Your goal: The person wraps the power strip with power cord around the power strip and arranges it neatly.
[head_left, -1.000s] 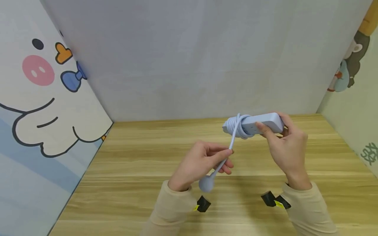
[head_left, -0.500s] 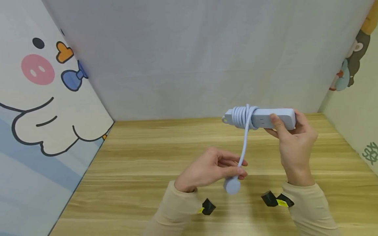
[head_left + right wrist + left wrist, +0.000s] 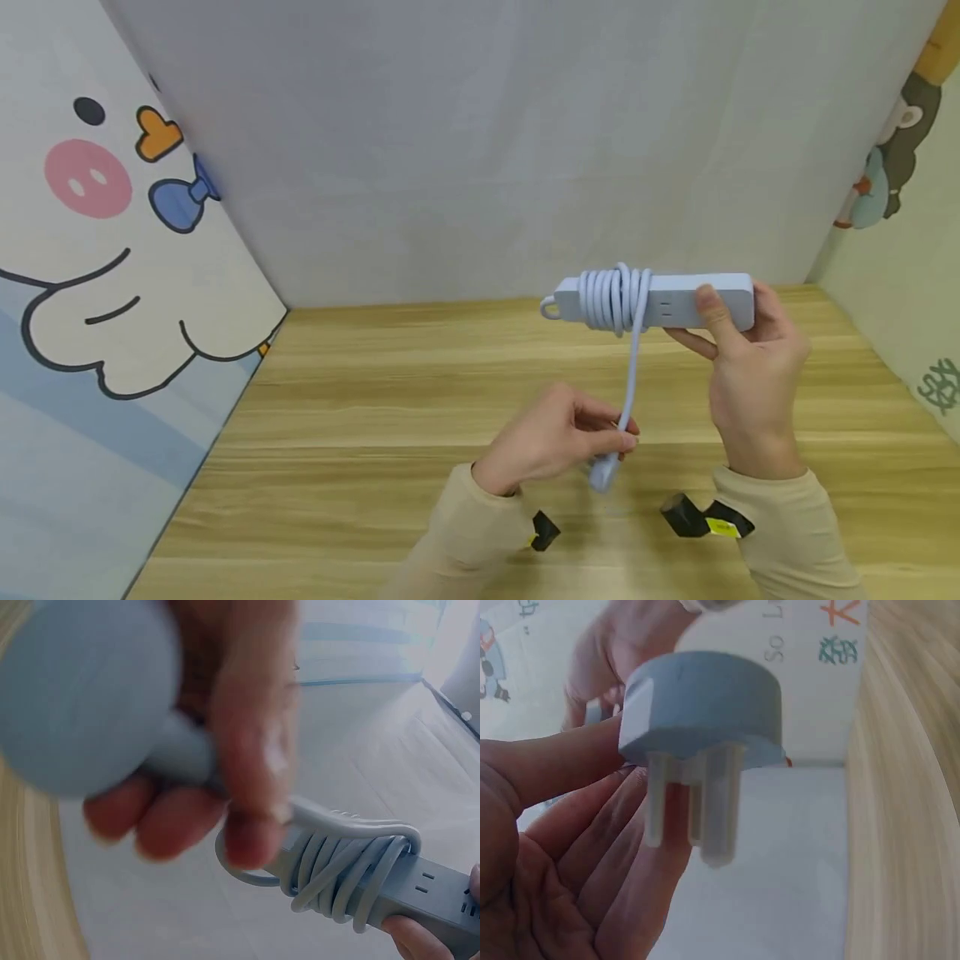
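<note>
My right hand (image 3: 757,375) grips the right end of a pale blue power strip (image 3: 678,302), thumb on its socket face. Several turns of the strip's cord (image 3: 600,300) wrap around its left half. From the last turn, the cord's free end runs down to my left hand (image 3: 558,437), which pinches it between thumb and fingers just above the plug (image 3: 602,475). In the left wrist view the round plug (image 3: 705,705) shows pale sleeves or covers over its prongs (image 3: 718,802). Both hands hold the strip and cord above the table.
A wood-grain table (image 3: 360,433) lies below. A plain grey-white panel (image 3: 480,150) rises at the back. Cartoon-printed panels stand at the left (image 3: 150,317) and right (image 3: 900,317). A black wrist device (image 3: 705,517) sits at the right sleeve.
The strip has moved up and right and turned more level. My left hand has shifted right and slightly down with the cord, and the plug has turned its prongs left.
</note>
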Available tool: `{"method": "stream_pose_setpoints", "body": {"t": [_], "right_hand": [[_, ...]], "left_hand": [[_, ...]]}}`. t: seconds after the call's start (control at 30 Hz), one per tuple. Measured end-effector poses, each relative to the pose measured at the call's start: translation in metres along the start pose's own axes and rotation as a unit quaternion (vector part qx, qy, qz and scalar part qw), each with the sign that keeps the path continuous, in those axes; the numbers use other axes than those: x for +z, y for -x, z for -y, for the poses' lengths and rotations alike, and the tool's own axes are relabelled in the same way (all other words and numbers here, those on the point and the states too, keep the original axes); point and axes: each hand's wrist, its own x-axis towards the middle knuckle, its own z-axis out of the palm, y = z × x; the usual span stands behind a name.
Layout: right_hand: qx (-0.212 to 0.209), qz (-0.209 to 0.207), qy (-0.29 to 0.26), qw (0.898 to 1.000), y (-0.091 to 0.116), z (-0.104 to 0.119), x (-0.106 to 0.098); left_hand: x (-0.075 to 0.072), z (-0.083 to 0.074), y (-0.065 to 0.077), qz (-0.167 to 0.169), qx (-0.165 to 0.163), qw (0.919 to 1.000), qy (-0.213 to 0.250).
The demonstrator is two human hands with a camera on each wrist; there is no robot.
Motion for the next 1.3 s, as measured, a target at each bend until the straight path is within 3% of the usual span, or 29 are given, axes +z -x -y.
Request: {"method": "stream_pose_setpoints", "body": {"t": [0.1, 0.23, 0.43, 0.57, 0.77, 0.9, 1.0, 1.1, 1.3], "right_hand": [[0.051, -0.008, -0.038, 0.998, -0.002, 0.003, -0.002], [0.098, 0.011, -0.084, 0.992, -0.004, 0.004, -0.006], [0.135, 0.042, -0.154, 0.978, -0.006, 0.006, -0.01], [0.164, 0.047, -0.217, 0.961, -0.007, 0.007, -0.012], [0.212, 0.061, -0.282, 0.934, -0.005, 0.006, -0.01], [0.225, 0.066, -0.282, 0.93, -0.001, 0.006, -0.007], [0.234, 0.08, -0.279, 0.928, 0.002, 0.008, -0.005], [0.245, 0.099, -0.285, 0.921, 0.003, 0.008, -0.004], [0.261, 0.15, -0.275, 0.913, 0.0, 0.006, -0.006]], "left_hand": [[-0.008, 0.011, -0.004, -0.018, -0.017, 0.9996, -0.015], [-0.016, 0.021, -0.006, -0.006, -0.005, 0.9999, -0.012], [-0.025, 0.031, -0.007, 0.015, -0.007, 0.9986, 0.05], [-0.03, 0.036, -0.008, 0.019, -0.012, 0.9966, 0.08], [-0.026, 0.039, -0.01, 0.01, -0.025, 0.997, 0.073], [-0.017, 0.039, -0.014, 0.024, -0.02, 0.9982, 0.051], [-0.018, 0.041, -0.015, 0.006, -0.015, 0.9996, 0.024], [-0.027, 0.046, -0.015, -0.036, -0.018, 0.9991, 0.015], [-0.054, 0.055, -0.009, -0.079, -0.011, 0.9912, 0.105]]}}
